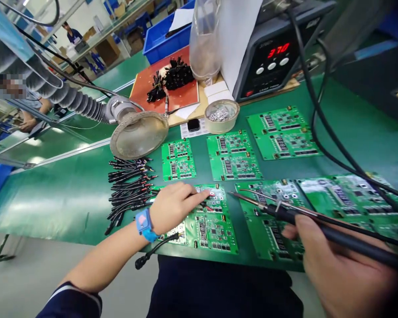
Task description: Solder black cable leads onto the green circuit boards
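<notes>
My left hand (172, 205) rests on a green circuit board (212, 225) near the table's front edge, fingers pinched on a small wired part with red and black leads. A blue wrist strap (143, 224) sits on that wrist, its cord hanging off the edge. My right hand (338, 265) grips a black soldering iron (285, 214), its tip pointing left over the neighbouring board (272, 207), a short way from my left fingertips.
Several more green boards (234, 154) lie on the green mat. A pile of black wired connectors (129, 190) lies at left. A fume extractor hood (139, 132), a solder dish (221, 115) and a soldering station reading 370 (273, 53) stand behind. Another person sits far left.
</notes>
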Demonstrator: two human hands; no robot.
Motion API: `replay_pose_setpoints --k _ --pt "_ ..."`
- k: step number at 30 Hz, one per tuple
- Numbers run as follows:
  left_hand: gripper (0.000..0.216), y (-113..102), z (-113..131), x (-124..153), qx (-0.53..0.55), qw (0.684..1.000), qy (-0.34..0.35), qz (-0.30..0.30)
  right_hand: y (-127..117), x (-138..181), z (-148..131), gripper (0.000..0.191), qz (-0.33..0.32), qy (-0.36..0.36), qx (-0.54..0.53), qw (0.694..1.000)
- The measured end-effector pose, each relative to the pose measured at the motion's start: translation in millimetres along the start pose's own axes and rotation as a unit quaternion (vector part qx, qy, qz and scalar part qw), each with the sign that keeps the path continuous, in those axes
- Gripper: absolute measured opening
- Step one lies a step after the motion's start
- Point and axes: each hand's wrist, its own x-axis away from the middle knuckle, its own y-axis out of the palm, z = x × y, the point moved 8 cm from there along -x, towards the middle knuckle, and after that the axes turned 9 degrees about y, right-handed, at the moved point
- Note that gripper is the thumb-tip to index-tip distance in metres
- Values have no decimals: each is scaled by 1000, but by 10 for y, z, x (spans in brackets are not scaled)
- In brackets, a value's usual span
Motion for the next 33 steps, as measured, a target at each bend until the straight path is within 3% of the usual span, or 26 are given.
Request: replay_pose_setpoints --k 4,10,21,33 --pt "30 187 23 -244 -22 1000 12 -18 37 -22 -136 10 -15 -42 22 999" --pt "29 246 47 -296 -11 999 22 -30 66 4 -270 10 -26 -120 25 992" --pt "32 252 48 -290 13 1000 -7 -7 101 8 -219 8 -33 -94 24 995" --pt "29 245 30 -245 47 999 12 8 119 7 -124 6 -59 -63 7 996"
